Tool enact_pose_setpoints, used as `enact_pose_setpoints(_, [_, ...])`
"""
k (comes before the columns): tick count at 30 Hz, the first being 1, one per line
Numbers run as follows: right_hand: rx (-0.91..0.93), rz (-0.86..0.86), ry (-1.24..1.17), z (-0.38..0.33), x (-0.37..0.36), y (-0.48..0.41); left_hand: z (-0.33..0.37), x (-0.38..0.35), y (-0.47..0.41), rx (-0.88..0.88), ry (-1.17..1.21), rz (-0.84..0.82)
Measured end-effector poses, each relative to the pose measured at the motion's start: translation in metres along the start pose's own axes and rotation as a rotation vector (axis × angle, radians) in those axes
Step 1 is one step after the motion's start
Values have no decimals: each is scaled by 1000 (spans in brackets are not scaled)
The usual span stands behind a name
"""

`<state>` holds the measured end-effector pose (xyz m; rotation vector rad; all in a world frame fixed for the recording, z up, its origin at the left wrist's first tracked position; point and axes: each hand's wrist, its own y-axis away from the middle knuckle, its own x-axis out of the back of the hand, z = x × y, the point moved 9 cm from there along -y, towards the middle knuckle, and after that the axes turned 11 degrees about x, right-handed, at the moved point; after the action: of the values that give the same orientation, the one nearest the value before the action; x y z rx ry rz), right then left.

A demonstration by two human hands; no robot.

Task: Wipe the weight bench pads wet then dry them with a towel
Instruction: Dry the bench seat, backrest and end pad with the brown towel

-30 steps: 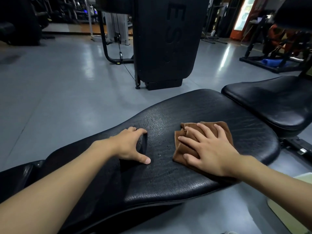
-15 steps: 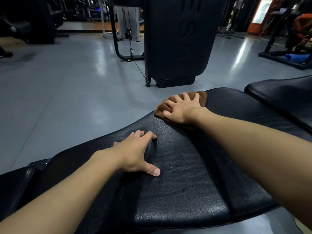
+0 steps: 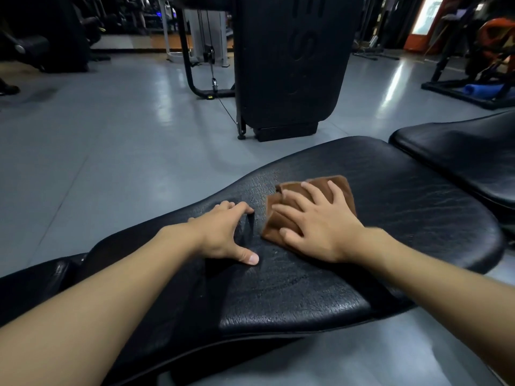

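Observation:
A long black cracked bench pad [image 3: 404,207] runs from lower left to right across the view. A folded brown cloth [image 3: 284,218] lies on its middle. My right hand [image 3: 320,227] presses flat on the cloth with spread fingers. My left hand [image 3: 223,235] rests on the pad just left of the cloth, thumb out on the surface and fingers bent over the far edge. A second black pad [image 3: 459,151] sits at the right, apart from the first.
A tall black machine shroud [image 3: 292,65] with a cable and frame stands on the grey floor [image 3: 111,135] right behind the bench. Other gym equipment lines the back, and a blue roll [image 3: 485,89] lies under a frame at far right.
My right hand has pulled the cloth back from the pad's far edge toward me, across the pad's middle. My left hand has stayed in place on the pad.

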<state>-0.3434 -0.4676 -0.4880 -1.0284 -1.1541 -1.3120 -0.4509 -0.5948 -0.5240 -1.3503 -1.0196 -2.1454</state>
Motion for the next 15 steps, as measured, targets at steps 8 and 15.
enact_pose_setpoints(8, [78, 73, 59, -42, -7, 81, -6, 7, 14, -10, 3, 38])
enact_pose_setpoints(15, [84, 29, 7, -31, -10, 55, -44, -1, 14, 42, -30, -86])
